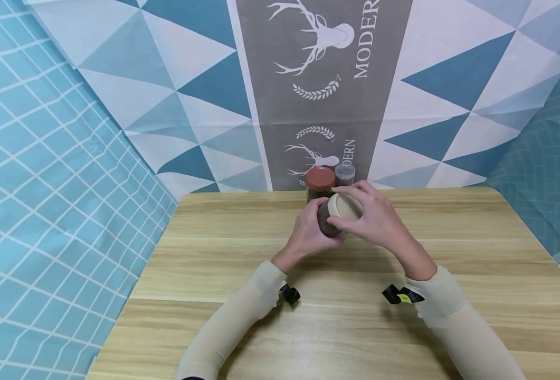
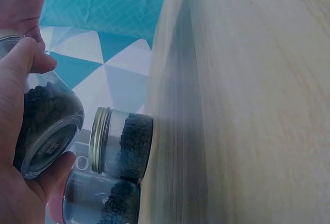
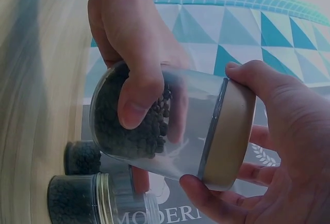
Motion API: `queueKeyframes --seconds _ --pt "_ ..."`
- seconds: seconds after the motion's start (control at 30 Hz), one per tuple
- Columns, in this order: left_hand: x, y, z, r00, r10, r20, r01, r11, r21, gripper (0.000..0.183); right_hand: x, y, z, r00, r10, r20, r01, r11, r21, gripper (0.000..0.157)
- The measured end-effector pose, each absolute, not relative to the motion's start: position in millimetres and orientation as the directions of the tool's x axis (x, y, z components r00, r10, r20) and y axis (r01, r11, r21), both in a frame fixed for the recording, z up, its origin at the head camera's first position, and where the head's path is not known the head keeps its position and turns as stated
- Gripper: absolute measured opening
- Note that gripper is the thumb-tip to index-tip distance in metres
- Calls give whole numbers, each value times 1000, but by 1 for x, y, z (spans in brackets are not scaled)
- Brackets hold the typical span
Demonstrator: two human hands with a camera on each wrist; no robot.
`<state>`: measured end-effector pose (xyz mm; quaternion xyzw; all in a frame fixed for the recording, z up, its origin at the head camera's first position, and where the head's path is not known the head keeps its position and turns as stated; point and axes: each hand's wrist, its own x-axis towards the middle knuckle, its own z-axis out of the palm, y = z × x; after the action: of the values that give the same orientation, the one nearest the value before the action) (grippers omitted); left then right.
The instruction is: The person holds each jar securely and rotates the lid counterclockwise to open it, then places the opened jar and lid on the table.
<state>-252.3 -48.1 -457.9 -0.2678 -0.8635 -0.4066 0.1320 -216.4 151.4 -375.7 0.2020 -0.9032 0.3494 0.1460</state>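
A clear glass jar (image 1: 324, 220) with a beige lid (image 1: 348, 207) is held tilted above the table by both hands. My left hand (image 1: 308, 229) wraps its fingers and thumb around the jar's body. The thumb and fingers of my right hand (image 1: 379, 216) grip the lid's rim. In the right wrist view, dark bean-like pieces (image 3: 139, 136) lie in the jar's lower part, and the lid (image 3: 229, 131) sits on its mouth. Behind the hands stand a jar with a red lid (image 1: 320, 179) and a smaller-looking clear-topped jar (image 1: 345, 173), both partly filled with similar dark pieces.
The wooden table (image 1: 203, 253) ends at a patterned cloth backdrop (image 1: 203, 105) just behind the standing jars. A blue tile-print sheet (image 1: 61, 200) hangs along the left side. Small black devices (image 1: 290, 294) are strapped at both wrists.
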Motion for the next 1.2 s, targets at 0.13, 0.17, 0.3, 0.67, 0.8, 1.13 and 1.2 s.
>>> queueKeyframes --seconds 0.13,0.17,0.3,0.67,0.8,1.13,1.2 --pt "-253 -48 -458 -822 360 441 569 523 635 94 -217 151 -375 -869 -271 415 -479 671 -565 58" --pt "-253 -49 -458 -821 361 441 570 523 633 94 -217 151 -375 -866 -276 417 -484 672 -561 58" --pt "-254 -50 -458 -819 371 438 574 526 628 93 -218 152 -375 -852 -304 426 -508 676 -533 59" --pt "-255 -56 -455 -834 407 372 547 521 655 94 -221 157 -371 -759 -479 441 -647 626 -435 59" --pt "-255 -58 -457 -831 418 366 550 528 647 94 -222 162 -368 -697 -576 426 -716 575 -396 60" --pt "-254 -60 -457 -830 421 366 552 522 651 93 -222 165 -364 -692 -607 390 -721 554 -416 71" --pt "-254 -60 -456 -831 418 368 550 516 657 93 -221 166 -363 -699 -592 401 -715 552 -430 76"
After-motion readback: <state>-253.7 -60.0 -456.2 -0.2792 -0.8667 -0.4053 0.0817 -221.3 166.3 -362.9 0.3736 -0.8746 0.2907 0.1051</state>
